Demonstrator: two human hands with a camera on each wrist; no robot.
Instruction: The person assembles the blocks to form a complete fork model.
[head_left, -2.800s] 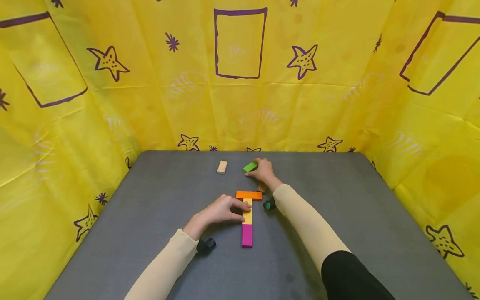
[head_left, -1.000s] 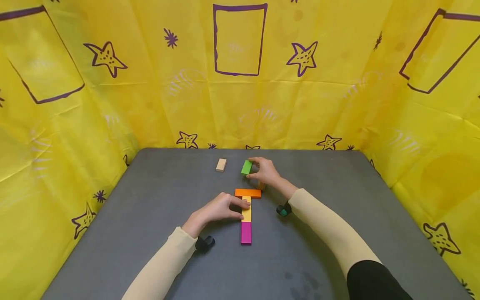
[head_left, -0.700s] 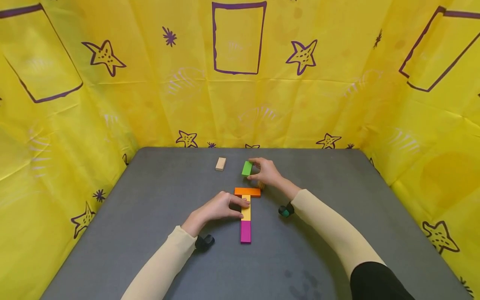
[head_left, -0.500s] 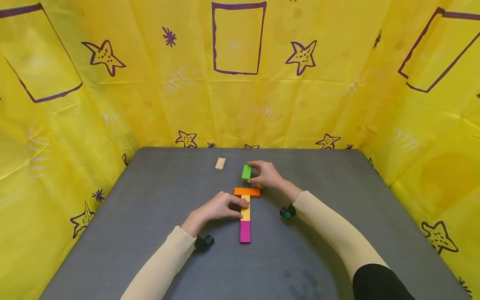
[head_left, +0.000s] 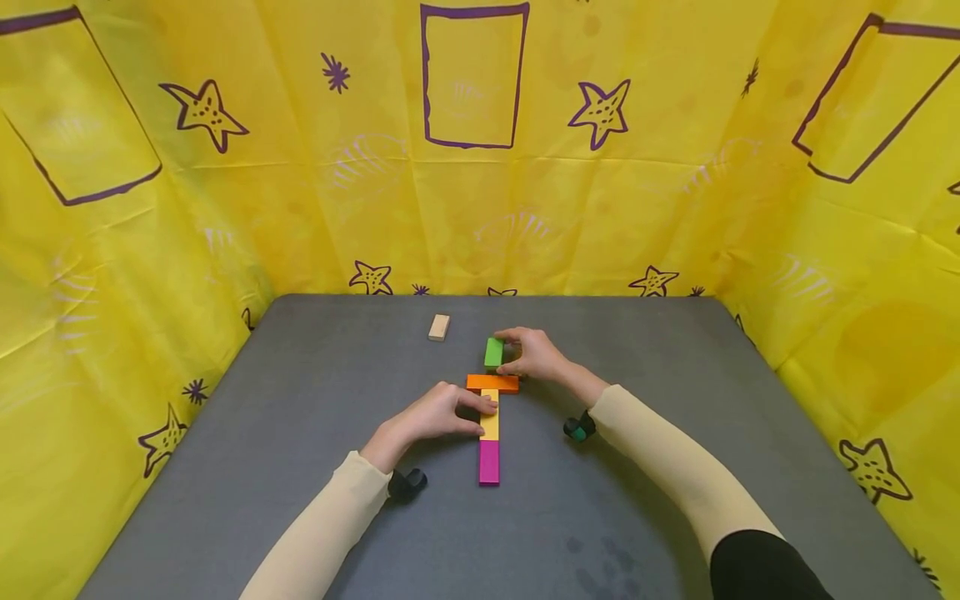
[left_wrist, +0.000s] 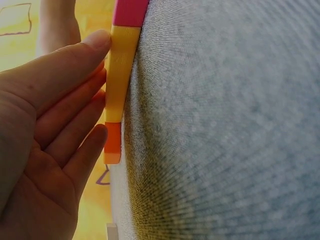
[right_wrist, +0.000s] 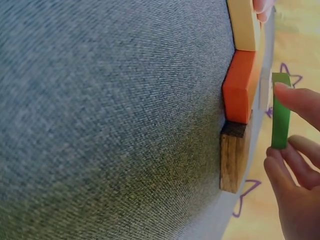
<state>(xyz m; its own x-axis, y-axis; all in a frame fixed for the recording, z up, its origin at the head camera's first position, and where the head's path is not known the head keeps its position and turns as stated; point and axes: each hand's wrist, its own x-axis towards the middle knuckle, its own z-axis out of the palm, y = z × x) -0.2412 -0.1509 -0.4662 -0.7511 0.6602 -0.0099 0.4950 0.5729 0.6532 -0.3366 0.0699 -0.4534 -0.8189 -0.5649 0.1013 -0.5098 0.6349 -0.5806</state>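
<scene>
My right hand pinches a green wooden block by its ends, between thumb and fingers. The block hangs above the table, just beyond an orange block. A yellow block meets the orange one at a right angle, and a magenta block continues its line toward me. My left hand rests thumb and fairly straight fingertips on the yellow block. A brown wooden block stands past the orange one in the right wrist view; my right hand mostly hides it in the head view.
A pale wooden block lies apart toward the back of the dark grey table. Yellow patterned cloth walls off the back and both sides. A black wrist camera hangs under the right forearm, close to the table.
My right hand has turned the green block lengthwise and brought it nearer, toward the orange block. The left hand stays on the yellow block. The head view has shifted slightly.
</scene>
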